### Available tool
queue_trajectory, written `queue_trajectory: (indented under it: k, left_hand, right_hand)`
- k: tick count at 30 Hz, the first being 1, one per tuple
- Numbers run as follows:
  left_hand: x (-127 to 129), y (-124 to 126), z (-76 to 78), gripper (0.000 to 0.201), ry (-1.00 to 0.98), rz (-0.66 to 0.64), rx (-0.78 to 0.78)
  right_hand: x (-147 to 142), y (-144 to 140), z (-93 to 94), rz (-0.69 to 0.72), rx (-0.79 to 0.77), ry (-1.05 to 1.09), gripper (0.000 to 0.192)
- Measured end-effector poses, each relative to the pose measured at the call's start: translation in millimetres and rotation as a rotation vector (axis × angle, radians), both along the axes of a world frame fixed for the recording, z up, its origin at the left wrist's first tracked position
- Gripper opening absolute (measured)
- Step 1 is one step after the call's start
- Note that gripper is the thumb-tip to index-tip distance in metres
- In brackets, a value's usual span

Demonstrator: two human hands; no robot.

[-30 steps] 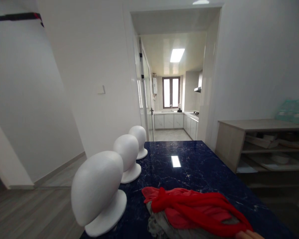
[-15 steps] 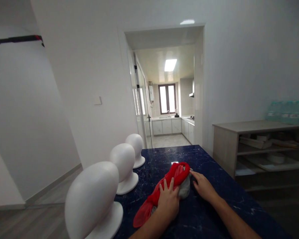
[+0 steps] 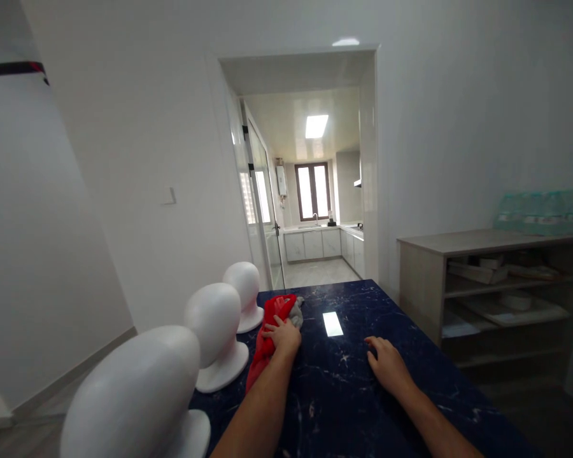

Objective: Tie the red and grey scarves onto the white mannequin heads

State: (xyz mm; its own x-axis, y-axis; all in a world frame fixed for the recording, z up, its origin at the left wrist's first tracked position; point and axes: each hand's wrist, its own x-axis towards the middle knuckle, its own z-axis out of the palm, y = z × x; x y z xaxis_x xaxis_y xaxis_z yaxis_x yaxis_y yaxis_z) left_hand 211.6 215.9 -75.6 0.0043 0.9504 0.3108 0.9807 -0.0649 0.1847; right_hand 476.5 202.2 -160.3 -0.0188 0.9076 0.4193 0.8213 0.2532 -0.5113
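red cloth (image 3: 267, 331) bunched with grey cloth (image 3: 296, 312) under left hand (image 3: 281, 334), fingers curled on it; right hand (image 3: 386, 366) flat, empty, on blue marble table (image 3: 344, 394).

A dark blue marbled surface (image 3: 344, 394) with white veining is seen, glossy, with a ceiling light reflected near its middle. Three white foam mannequin heads are lined along its left edge: near (image 3: 134, 397), middle (image 3: 216, 334), far (image 3: 243, 296). A red cloth (image 3: 267, 337) bunched with a grey cloth (image 3: 296, 312) lies just right of the far heads, pressed by the left hand (image 3: 282, 334). The right hand (image 3: 386, 366) is laid flat on the surface, right of centre.
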Motion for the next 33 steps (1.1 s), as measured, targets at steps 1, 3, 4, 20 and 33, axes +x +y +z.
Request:
queue_trajectory:
  k: [1,3,4,20,33]
  left_hand:
    - [1.1,-0.8,-0.1,0.039,-0.001,-0.022,-0.008]
    - [4.7,-6.1,-4.3,0.041,-0.003,-0.074,-0.027]
    - [7.0,-10.9,-9.1,0.043,-0.001,-0.097,-0.032]
    - [-6.1,-48.3,-77.7,0.052,-0.354,-0.538,-0.113]
    - [-7.0,-51.3,-67.4,0.069,-0.337,-0.656,-0.119]
  right_hand:
    - [-1.1,-0.2,0.5,0.002,-0.002,0.000,0.039]
    - [-2.5,-1.2,1.6,-0.004,-0.002,0.002,0.038]
    - [-2.9,-1.7,2.0,-0.007,-0.001,0.001,0.037]
    - [-29.9,-21.5,-0.2,0.157,-0.126,-0.180,0.060]
    - [-79.4,9.7,17.3,0.494,-0.135,-0.350,0.065]
